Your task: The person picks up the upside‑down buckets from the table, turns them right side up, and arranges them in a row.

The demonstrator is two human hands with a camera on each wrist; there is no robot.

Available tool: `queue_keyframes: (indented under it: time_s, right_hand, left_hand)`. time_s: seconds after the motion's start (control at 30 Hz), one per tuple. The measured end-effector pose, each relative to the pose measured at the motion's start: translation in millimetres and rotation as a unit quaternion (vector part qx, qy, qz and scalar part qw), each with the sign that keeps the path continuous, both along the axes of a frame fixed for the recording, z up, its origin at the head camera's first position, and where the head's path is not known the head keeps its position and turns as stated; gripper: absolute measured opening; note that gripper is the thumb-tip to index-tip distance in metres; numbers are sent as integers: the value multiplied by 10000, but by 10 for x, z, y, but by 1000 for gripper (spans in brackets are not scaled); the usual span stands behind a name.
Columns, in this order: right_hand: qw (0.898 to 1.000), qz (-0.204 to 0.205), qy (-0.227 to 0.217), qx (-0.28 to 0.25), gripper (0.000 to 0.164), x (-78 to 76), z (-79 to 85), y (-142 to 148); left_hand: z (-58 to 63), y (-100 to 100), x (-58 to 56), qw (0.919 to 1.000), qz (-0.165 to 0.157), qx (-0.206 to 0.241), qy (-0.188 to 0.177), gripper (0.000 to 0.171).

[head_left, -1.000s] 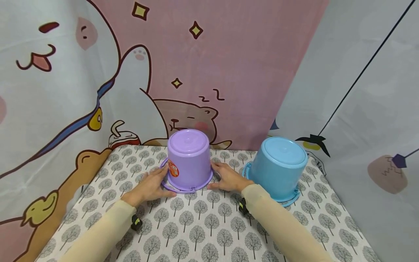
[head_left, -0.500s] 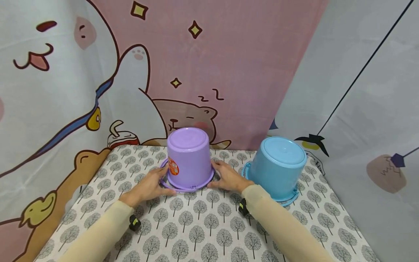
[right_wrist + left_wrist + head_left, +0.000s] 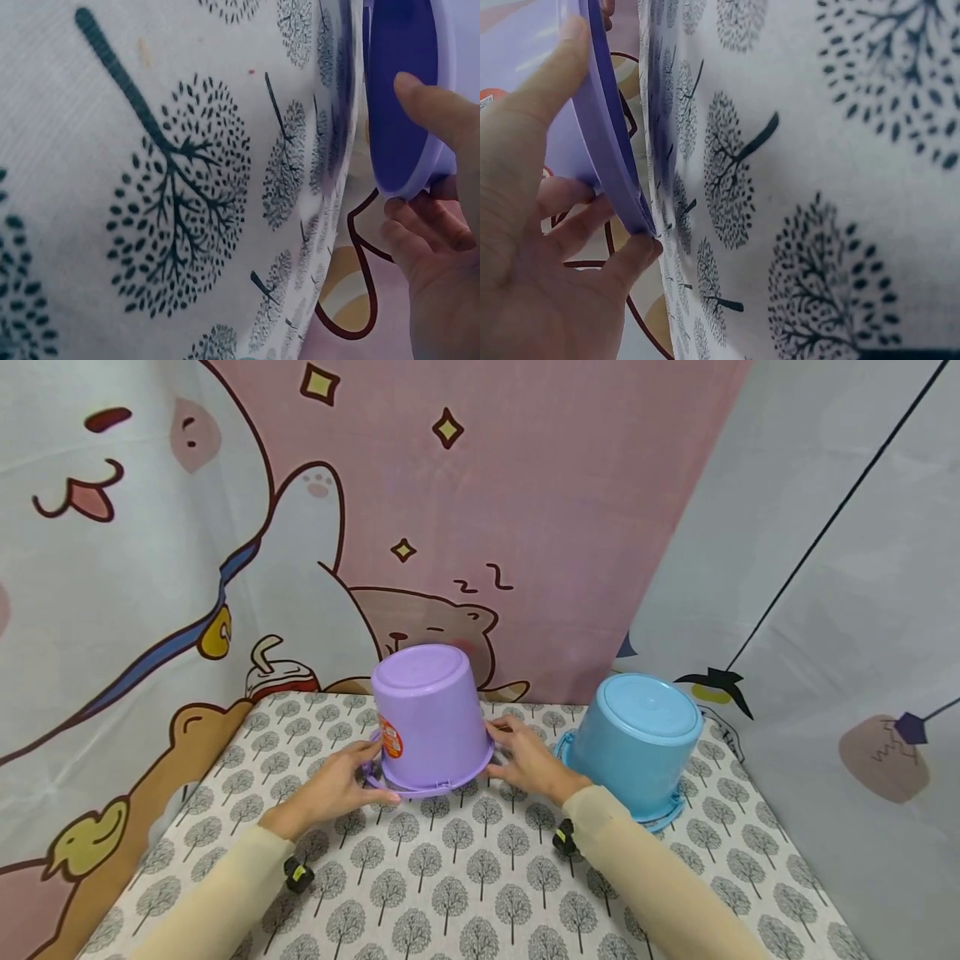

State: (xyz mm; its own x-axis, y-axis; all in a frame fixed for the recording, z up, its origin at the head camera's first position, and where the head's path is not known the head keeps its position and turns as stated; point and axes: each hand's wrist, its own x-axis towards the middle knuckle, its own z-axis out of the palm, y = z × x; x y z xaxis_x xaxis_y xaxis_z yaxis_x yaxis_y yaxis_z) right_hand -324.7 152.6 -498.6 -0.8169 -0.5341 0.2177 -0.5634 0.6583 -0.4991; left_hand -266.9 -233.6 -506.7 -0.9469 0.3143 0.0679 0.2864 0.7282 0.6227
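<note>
An upside-down purple bucket (image 3: pixel 435 718) with an orange-red sticker is held between both hands, tilted slightly to the left. At its left rim my left hand (image 3: pixel 330 787) grips the edge; in the left wrist view that hand's fingers (image 3: pixel 540 82) lie along the rim and wall. My right hand (image 3: pixel 527 760) holds the opposite rim, and its thumb hooks inside the mouth in the right wrist view. The dark inside of the bucket (image 3: pixel 397 45) shows there, with the rim raised off the cloth. Its handle lies along the lower left rim.
A blue bucket (image 3: pixel 645 743), also upside down with its handle at the rim, stands right of the right forearm. The tabletop has a tree-print cloth (image 3: pixel 450 877). Cartoon-printed fabric walls (image 3: pixel 562 527) close off the back and both sides.
The purple bucket has risen off the cloth and leaned left, its base shifting up and left. Both hands have moved with it, gripping the rim. The blue bucket has stayed put.
</note>
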Motion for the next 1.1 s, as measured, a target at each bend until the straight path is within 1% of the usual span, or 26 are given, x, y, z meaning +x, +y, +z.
queue_keyframes:
  time_s: [0.13,0.27,0.4,0.47,0.6,0.7,0.73,0.8,0.83,0.93,1.03,1.1]
  right_hand:
    - [9994,55,328,-97,85,42,40,35]
    - [9976,0,688,-119,79,87,86,63]
    - [9922,3,1228,-196,69,145,125,95]
    - [9872,73,1572,-262,64,177,144,116]
    - [9709,246,2355,-366,54,224,167,159]
    - [9584,290,2811,-390,50,256,193,182]
    - [9561,288,2886,-411,49,271,208,186]
    - [9524,276,2999,-464,49,299,238,187]
    - [9516,263,3023,-486,48,313,253,186]
    - [9495,203,3082,-557,48,359,298,180]
    - [9490,96,3091,-609,46,410,351,177]
    - [9507,43,3028,-669,43,442,391,178]
  left_hand:
    - [54,-10,52,10000,22,81,-29,117]
    - [98,-7,95,9996,-35,279,-67,111]
    - [142,6,130,9991,-84,423,-15,103]
    - [171,20,144,9988,-59,474,63,95]
    - [223,54,169,9974,-111,705,132,76]
    - [259,83,197,9954,-122,929,194,70]
    - [274,94,206,9944,-99,1021,236,70]
    - [302,120,225,9921,49,1211,324,70]
    - [315,133,232,9907,153,1300,369,71]
    - [359,166,257,9863,282,1563,440,76]
    - [391,188,292,9808,306,1883,394,84]
    - [412,198,316,9756,241,2151,373,92]
